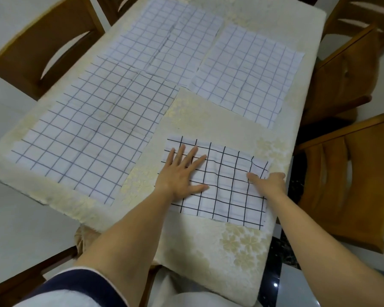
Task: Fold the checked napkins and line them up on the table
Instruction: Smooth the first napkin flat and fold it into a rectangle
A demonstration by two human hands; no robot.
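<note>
Nearest me, the folded napkin [226, 191]: white, bold black checks, lying flat. Beyond it, unfolded and paler-checked, spread flat: left napkin [87, 138], far napkin [164, 34], right napkin [246, 78].

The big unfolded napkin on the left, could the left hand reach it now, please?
Probably yes: the left hand lies flat on the folded napkin, holding nothing, and only bare tablecloth separates it from the unfolded napkin.

Both forearms extended; left hand [180, 176] flat, fingers spread, pressing the left half of the folded napkin [226, 187]; right hand [269, 182] at its right edge, thumb on top, fingers hidden, probably pinching it.
</note>
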